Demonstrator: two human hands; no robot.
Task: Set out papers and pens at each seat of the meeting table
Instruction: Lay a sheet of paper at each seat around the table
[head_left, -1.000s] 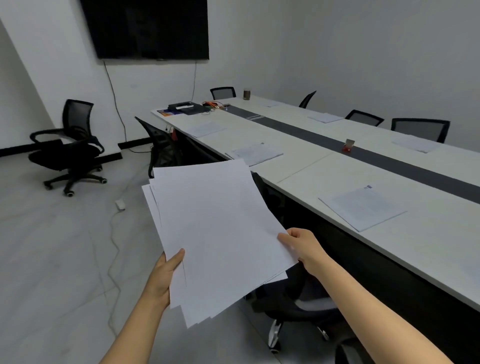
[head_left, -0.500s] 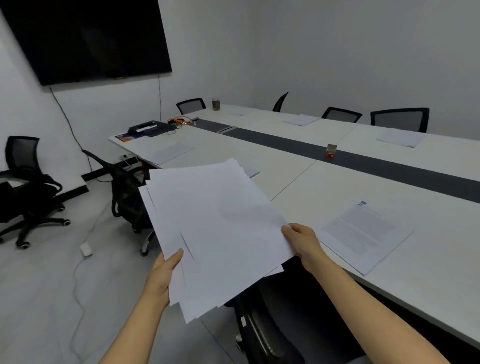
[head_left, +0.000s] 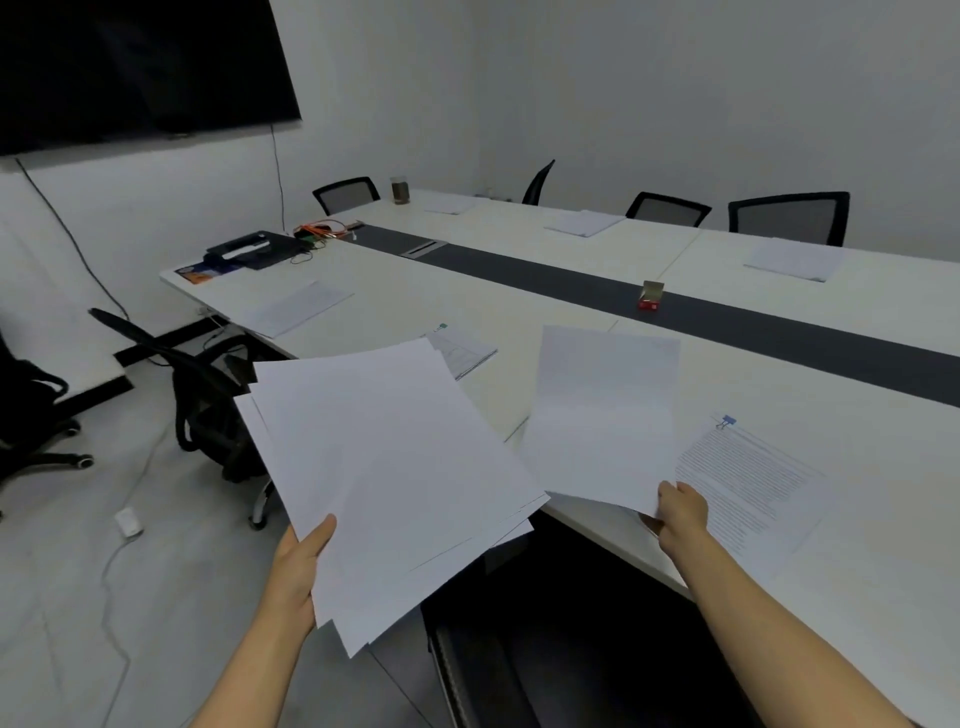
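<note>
My left hand (head_left: 300, 564) grips a fanned stack of blank white sheets (head_left: 387, 478) by its lower left corner, held off the table's near edge. My right hand (head_left: 680, 512) pinches one blank sheet (head_left: 600, 415) by its lower right corner, above the white meeting table (head_left: 857, 551). To the right of that sheet lies a printed document with a blue clip (head_left: 748, 483). Another clipped document (head_left: 462, 351) lies partly hidden behind the stack. No pens are visible.
More papers lie at the near far seat (head_left: 293, 309) and on the far side (head_left: 792, 260), (head_left: 584, 223). A dark strip (head_left: 779, 332) runs along the table's middle, with a small red box (head_left: 649, 297) on it. A black chair (head_left: 545, 649) stands below my hands, another (head_left: 208, 395) at left.
My right hand has pulled one sheet off the stack and carried it right, over the table. The view has turned further toward the table.
</note>
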